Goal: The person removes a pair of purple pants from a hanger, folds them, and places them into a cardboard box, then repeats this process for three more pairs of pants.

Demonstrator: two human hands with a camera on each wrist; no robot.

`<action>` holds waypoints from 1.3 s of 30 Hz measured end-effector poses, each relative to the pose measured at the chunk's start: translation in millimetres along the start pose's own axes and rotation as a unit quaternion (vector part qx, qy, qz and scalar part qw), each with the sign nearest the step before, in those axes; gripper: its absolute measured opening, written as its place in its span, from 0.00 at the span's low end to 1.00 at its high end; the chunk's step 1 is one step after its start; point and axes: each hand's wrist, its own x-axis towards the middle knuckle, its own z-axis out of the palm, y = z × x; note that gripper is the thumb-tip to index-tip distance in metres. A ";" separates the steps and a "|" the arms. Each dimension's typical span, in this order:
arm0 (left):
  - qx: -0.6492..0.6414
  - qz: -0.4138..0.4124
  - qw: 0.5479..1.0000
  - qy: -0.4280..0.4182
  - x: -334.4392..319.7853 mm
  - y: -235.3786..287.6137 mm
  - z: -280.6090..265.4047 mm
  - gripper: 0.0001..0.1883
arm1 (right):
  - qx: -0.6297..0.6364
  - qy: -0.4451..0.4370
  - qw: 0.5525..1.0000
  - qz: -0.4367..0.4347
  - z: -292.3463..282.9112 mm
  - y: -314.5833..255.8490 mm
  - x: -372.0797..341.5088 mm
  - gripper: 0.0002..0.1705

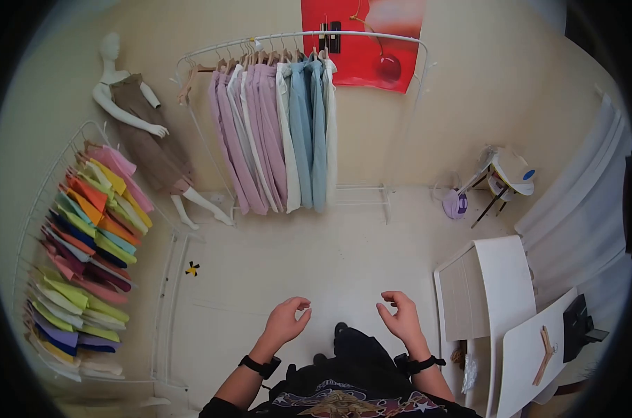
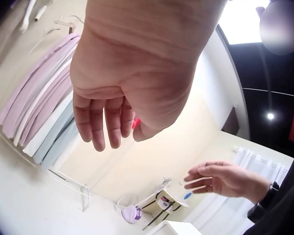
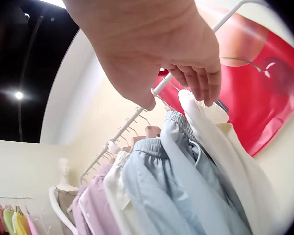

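Note:
My left hand (image 1: pixel 286 320) is held out in front of my body, fingers relaxed and nothing in them. Level with it on the other side, my right hand (image 1: pixel 398 317) is also bare, its fingers loosely bent. A gap of floor shows between the two in the head view. Ahead of both hands stands a white clothes rack (image 1: pixel 371 35) hung with pink trousers (image 1: pixel 267 132), white trousers (image 1: pixel 288 139) and light blue trousers (image 1: pixel 300 132). In the right wrist view the elastic waist of the blue trousers (image 3: pixel 157 176) shows beyond my fingers (image 3: pixel 213 83).
To the left, a second rack holds colourful garments (image 1: pixel 86 258), with a mannequin (image 1: pixel 131 111) in a brown dress behind. At right stand a white cabinet (image 1: pixel 497 279), a white table with a wooden hanger (image 1: pixel 543 355), a chair (image 1: pixel 507 174) and a purple object (image 1: pixel 454 204).

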 end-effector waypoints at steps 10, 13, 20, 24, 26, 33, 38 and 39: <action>0.065 -0.096 0.992 -0.049 214.1 -102.3 -25.2 0.09 | 0.033 -0.004 0.991 0.129 95.4 111.0 224.3 0.17; -0.008 -0.143 0.990 0.002 274.4 -101.1 -56.9 0.07 | 0.008 -0.014 0.997 0.069 105.9 91.5 345.6 0.16; -0.009 -0.168 0.983 0.067 395.3 -147.4 -89.6 0.07 | 0.025 0.017 0.995 -0.095 97.6 -27.7 621.7 0.16; -0.025 -0.162 0.986 0.007 464.6 -182.1 -93.0 0.09 | -0.011 0.144 0.976 -0.166 112.4 -84.6 755.8 0.25; -0.033 -0.127 0.991 -0.003 504.1 -200.4 -102.0 0.09 | -0.021 0.192 0.967 -0.168 116.4 -105.7 805.7 0.28; -0.058 -0.050 0.997 -0.020 638.3 -266.0 -137.4 0.08 | -0.070 0.171 0.980 -0.078 128.8 -93.4 912.7 0.23; -0.032 -0.016 0.996 -0.081 707.2 -272.4 -165.9 0.08 | -0.038 0.207 0.975 -0.073 102.5 -107.9 905.6 0.17; -0.048 -0.010 0.994 -0.093 720.0 -274.9 -166.9 0.08 | -0.028 0.219 0.971 -0.090 92.5 -112.9 900.0 0.15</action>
